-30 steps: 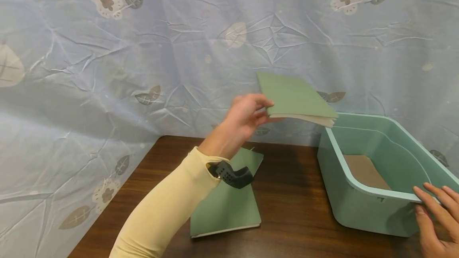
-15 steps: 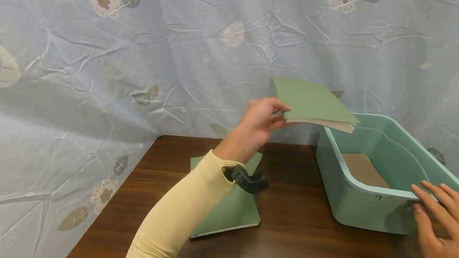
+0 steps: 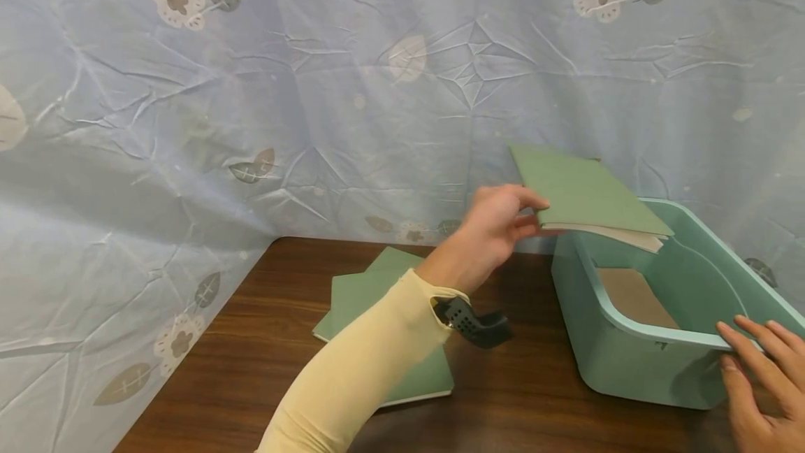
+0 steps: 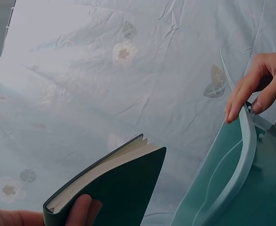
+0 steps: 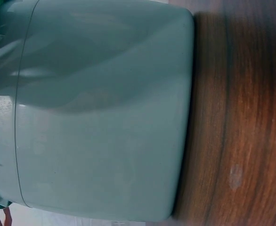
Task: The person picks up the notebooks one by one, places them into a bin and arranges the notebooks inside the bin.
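A green notebook (image 3: 591, 194) is in my left hand (image 3: 499, 219), raised above the table, its far end over the left rim of a pale green plastic bin (image 3: 635, 362). My thumb and fingers pinch its near left part. The left wrist view shows the cover and the slightly fanned pages of the notebook (image 4: 124, 188). At the bin's near right corner, my right hand (image 3: 764, 376) holds the rim, fingers over the edge and thumb outside. Inside the bin lies a flat brown item (image 3: 635, 297).
More green notebooks (image 3: 358, 299) lie overlapping at angles on the dark wooden table (image 3: 264, 341), partly hidden behind my left forearm. A floral curtain (image 3: 352, 89) hangs behind and to the left. The bin's side wall (image 5: 105, 122) fills most of the right wrist view.
My left hand has carried the green notebook rightward and slightly down, from beside the bin to over its rim. My right hand has stayed on the bin's rim.
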Demonstrator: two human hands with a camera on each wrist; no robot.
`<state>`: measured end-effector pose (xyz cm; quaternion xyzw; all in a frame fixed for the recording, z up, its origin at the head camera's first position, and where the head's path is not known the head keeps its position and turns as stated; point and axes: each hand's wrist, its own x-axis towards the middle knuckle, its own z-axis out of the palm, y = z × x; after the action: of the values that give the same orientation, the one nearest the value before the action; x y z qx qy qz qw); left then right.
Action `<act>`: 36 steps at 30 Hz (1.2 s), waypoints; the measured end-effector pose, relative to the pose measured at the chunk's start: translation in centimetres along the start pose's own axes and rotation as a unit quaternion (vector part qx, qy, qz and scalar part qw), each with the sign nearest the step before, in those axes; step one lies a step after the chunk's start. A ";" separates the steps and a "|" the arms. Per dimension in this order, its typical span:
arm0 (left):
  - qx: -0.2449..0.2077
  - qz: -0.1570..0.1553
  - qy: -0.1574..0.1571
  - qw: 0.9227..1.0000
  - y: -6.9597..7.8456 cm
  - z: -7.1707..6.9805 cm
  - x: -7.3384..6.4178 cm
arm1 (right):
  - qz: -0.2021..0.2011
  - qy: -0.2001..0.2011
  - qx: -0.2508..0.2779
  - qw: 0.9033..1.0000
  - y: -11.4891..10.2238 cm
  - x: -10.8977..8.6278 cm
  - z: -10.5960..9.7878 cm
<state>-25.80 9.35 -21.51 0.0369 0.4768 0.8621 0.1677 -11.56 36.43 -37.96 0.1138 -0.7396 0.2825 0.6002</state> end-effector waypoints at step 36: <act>-0.035 -0.032 0.038 0.998 -3.4 6.1 3.2 | 0.039 0.004 0.031 0.999 0.0 -0.4 -0.1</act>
<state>-26.55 16.98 -21.32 -0.0169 0.4534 0.8731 0.1784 -11.35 36.41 -38.35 0.1022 -0.7318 0.3286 0.5883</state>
